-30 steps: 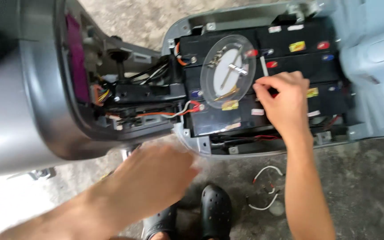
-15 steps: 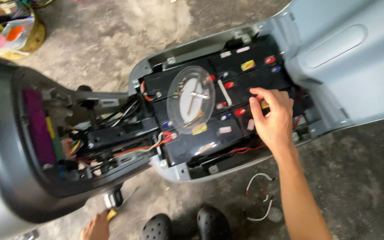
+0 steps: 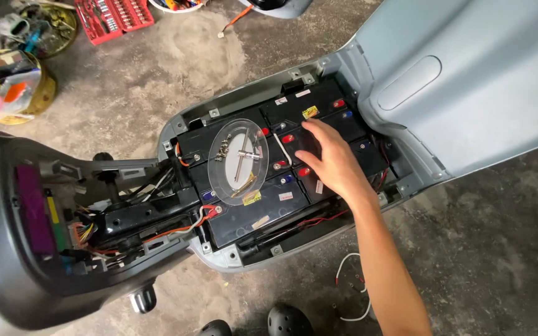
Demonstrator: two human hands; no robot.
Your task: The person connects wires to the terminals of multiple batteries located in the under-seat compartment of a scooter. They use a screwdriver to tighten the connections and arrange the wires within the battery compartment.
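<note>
Batteries (image 3: 294, 155) fill the scooter's floor tray (image 3: 244, 258); the right hand (image 3: 334, 162) rests flat on them, fingers spread, holding nothing.

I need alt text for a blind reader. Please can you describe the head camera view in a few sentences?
A person's right hand rests on black batteries packed in the open floor of a grey scooter. A clear round lid holding screws lies on the batteries. A red tool tray and a tin sit on the concrete floor.
</note>
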